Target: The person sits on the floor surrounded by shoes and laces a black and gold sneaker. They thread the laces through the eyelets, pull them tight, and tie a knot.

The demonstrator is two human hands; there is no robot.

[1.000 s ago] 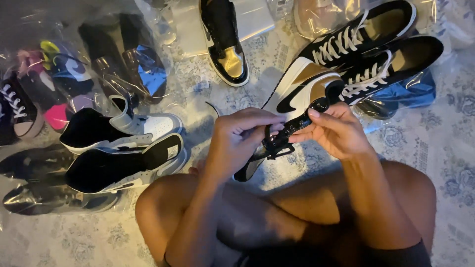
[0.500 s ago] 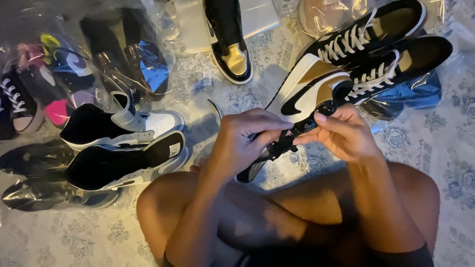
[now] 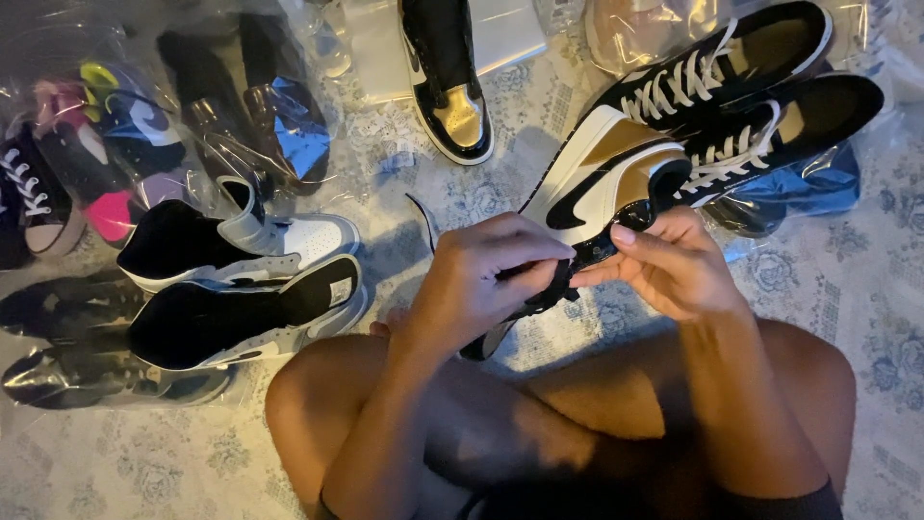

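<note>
We hold black-gold-white sneaker above crossed legs. Left hand pinches black lace at its collar; right hand grips same lace beside it. Bagged shoes lie around on floor.

Our left hand and right hand are covering the heel of the sneaker, bags are blurring the shoes inside, and the frame edge is cutting the gold-toed shoe.
</note>
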